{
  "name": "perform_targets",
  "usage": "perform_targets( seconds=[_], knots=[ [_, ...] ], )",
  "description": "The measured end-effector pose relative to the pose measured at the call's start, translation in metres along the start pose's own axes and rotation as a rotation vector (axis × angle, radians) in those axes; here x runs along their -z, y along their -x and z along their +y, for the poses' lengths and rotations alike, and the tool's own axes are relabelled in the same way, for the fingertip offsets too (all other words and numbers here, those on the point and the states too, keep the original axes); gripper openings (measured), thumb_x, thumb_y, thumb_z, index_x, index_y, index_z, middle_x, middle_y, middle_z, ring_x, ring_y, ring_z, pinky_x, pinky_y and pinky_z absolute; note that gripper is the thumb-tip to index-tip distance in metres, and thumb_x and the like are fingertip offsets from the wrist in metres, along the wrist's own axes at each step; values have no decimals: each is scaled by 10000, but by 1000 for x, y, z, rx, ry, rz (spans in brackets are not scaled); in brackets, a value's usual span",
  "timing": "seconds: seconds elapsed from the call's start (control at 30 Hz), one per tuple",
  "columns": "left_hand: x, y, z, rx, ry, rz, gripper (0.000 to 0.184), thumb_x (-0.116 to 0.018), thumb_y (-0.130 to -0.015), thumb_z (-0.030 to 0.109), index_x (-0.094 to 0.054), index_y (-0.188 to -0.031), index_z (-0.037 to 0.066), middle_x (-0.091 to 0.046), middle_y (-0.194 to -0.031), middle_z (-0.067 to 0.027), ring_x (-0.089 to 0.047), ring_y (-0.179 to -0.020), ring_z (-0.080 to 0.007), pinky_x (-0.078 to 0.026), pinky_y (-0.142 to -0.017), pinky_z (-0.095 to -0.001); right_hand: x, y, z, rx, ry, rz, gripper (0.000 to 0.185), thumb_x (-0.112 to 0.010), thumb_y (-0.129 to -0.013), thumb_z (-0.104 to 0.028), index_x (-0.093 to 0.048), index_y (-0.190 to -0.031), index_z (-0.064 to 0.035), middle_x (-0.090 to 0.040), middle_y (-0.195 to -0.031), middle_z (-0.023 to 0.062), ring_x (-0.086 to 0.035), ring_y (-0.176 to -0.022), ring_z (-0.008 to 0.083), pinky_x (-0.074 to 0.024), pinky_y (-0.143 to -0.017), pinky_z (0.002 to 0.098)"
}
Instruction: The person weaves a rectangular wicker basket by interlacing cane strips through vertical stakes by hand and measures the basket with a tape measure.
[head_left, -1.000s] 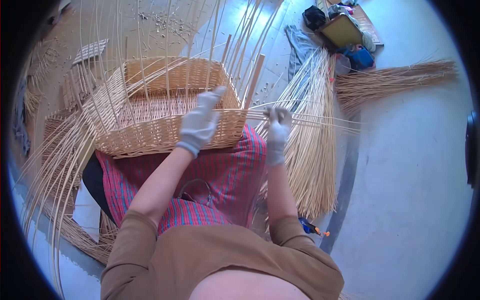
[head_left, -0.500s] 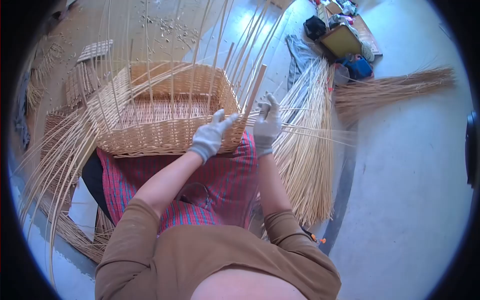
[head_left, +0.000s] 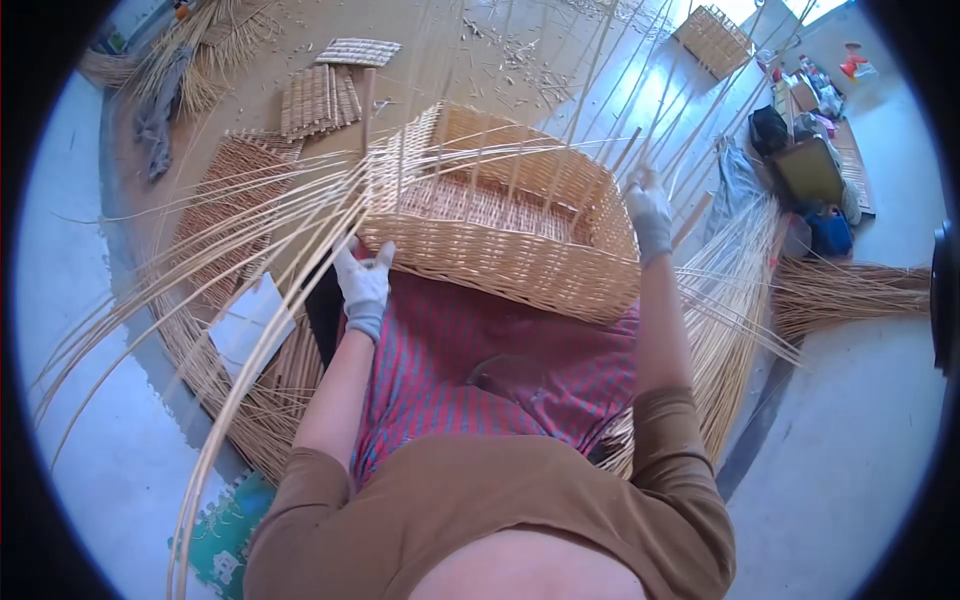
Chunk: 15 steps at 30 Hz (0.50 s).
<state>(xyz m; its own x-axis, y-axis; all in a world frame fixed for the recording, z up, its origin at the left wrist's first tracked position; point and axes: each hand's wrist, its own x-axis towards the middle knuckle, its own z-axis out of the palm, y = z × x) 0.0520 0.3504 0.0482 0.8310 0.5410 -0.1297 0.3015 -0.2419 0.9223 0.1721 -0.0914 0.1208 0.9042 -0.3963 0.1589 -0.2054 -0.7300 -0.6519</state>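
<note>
A half-woven wicker basket (head_left: 500, 265) rests tilted on my lap over a red and blue checked cloth (head_left: 450, 350), its upright stakes standing up around the rim. My left hand (head_left: 363, 285), in a pale glove, grips the basket's lower left corner, thumb apart from the fingers, whose tips are partly hidden. Long loose canes (head_left: 250, 235) fan out leftward from that corner. At the right end, my gloved right hand (head_left: 650, 212) is up beside the rim and stakes. Its fingers are blurred, so their hold is unclear.
A bundle of pale canes (head_left: 735, 350) lies at my right, with a browner bundle (head_left: 850, 298) beyond. Woven panels (head_left: 235, 210) lie on the left floor, near a white sheet (head_left: 250, 325). Another woven piece (head_left: 714, 42) and a blue container (head_left: 828, 232) are farther off.
My view has swung left. My left hand has gone from the basket's right front rim to its left corner. The right hand has moved up by the right-hand stakes, and the basket has tilted.
</note>
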Motion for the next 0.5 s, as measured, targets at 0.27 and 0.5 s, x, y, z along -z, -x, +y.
perform_targets(
  seconds=[0.27,0.5],
  knots=[
    [86,-120,-21,171,127,-449,220,-690,-979,207,-713,-1132,50,-752,-911,-94,-618,-519,-113,-473,-430,-247,-76,221,-201,619,-432,-750,271,-618,-891,-39,-742,-1116,-125,-700,-1208,142,-657,-1114,347,-539,-962,428],
    [107,-49,25,-411,0,-246,204,-731,-955,197,-717,-1075,32,-738,-884,-62,-652,-690,-131,-525,-642,-288,-151,286,-286,1252,-512,-371,532,-599,-865,-149,-594,-1396,-176,-630,-1253,79,-600,-1154,298,-483,-982,440]
  ],
)
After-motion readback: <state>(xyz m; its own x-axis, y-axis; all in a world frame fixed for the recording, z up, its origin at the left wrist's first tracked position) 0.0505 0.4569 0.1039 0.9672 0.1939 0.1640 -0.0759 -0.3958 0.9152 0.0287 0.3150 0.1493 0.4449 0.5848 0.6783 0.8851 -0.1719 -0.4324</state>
